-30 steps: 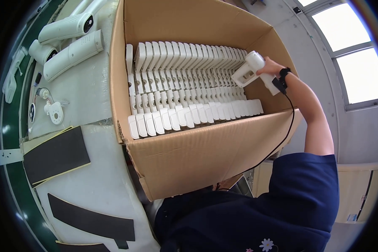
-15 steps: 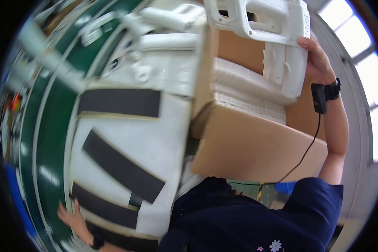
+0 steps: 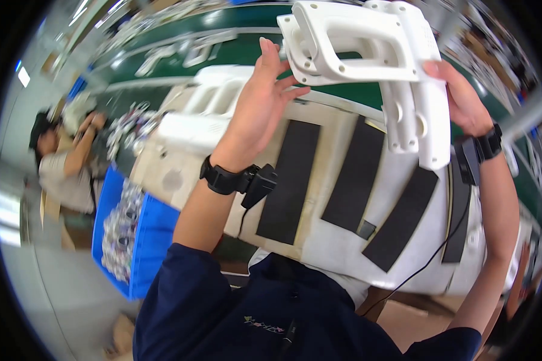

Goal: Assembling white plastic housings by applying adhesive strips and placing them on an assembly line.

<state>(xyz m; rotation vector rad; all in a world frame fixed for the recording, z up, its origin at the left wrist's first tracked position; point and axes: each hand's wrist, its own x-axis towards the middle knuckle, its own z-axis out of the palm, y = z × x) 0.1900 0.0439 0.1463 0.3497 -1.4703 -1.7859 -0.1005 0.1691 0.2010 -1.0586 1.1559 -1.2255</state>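
Up in front of me I hold a stack of white plastic housings (image 3: pixel 355 51), with looped handle openings and screw holes. At least two pieces seem to lie together, one hanging down at the right. My right hand (image 3: pixel 461 96) grips the stack at its right edge, thumb on top and the other fingers mostly hidden behind. Fingers spread, my left hand (image 3: pixel 262 99) is at the stack's left end; whether its fingertips touch the plastic I cannot tell. Below the stack, black strips (image 3: pixel 289 180) lie on the white-covered worktable (image 3: pixel 331 259).
Beyond my left forearm more white housings (image 3: pixel 205 108) lie on the table. A green conveyor (image 3: pixel 241 51) with white parts runs along the far side. At left stands a blue bin (image 3: pixel 153 231) of small bagged parts. Farther left a co-worker (image 3: pixel 69 162) handles something.
My view has swung left, from the open cardboard box to the worktable. My left hand has risen from the table's edge to the housings, which my right hand still holds.
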